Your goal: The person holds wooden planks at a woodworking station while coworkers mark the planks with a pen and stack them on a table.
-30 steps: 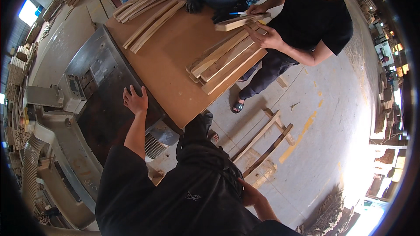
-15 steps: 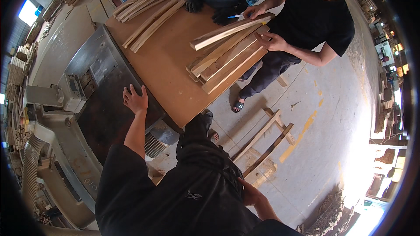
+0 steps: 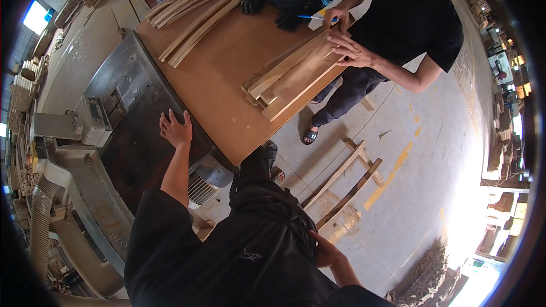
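My left hand [image 3: 177,128] rests with fingers apart on the dark metal machine table [image 3: 149,139], holding nothing. My right hand [image 3: 324,251] is at my hip against the dark clothing, its fingers mostly hidden. Beyond the metal edge lies a brown board tabletop [image 3: 219,113]. On its right part is a row of wooden strips [image 3: 296,82], over which a co-worker in a black T-shirt bends. One hand of that co-worker [image 3: 354,50] lies on the strips, while the other [image 3: 338,16] is by a blue pen [image 3: 310,17].
More curved wooden strips [image 3: 196,31] lie at the tabletop's far left. A second person's dark gloves [image 3: 289,20] rest at the far edge. Beside my left arm stands a grey machine body [image 3: 85,182] with a ribbed hose [image 3: 41,210]. A wooden frame [image 3: 347,185] lies on the concrete floor.
The wooden strip that the co-worker held raised is now down among the others, and both the co-worker's hands have shifted over the row. My own hands have stayed in place.
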Motion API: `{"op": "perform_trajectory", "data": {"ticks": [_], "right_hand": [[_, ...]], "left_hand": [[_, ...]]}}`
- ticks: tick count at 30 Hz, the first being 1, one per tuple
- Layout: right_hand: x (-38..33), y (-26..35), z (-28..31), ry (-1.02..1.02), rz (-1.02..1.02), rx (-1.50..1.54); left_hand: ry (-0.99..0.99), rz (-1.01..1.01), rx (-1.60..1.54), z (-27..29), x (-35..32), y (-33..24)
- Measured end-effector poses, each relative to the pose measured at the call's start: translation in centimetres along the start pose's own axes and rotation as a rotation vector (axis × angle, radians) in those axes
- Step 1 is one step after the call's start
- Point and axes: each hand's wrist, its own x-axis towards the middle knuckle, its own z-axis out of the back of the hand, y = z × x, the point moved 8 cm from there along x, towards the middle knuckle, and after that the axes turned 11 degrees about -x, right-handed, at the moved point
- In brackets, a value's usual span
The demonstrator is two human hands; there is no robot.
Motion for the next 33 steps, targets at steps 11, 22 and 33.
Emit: {"op": "perform_trajectory", "data": {"ticks": [11, 22, 33], "right_hand": [[-0.4, -0.9, -0.6, 0.155, -0.015, -0.111], [-26.3, 12.7, -29.0, -0.093, 2.257, -1.04], [-25.5, 8.3, -36.9, 0.603, 2.303, -0.682]], "left_hand": [[0.007, 0.001, -0.002, 0.6, 0.0, 0.2], [-0.01, 0.004, 0.031, -1.1, -0.4, 2.2], [0.048, 0.004, 0.028, -1.2, 0.2, 0.9]]}}
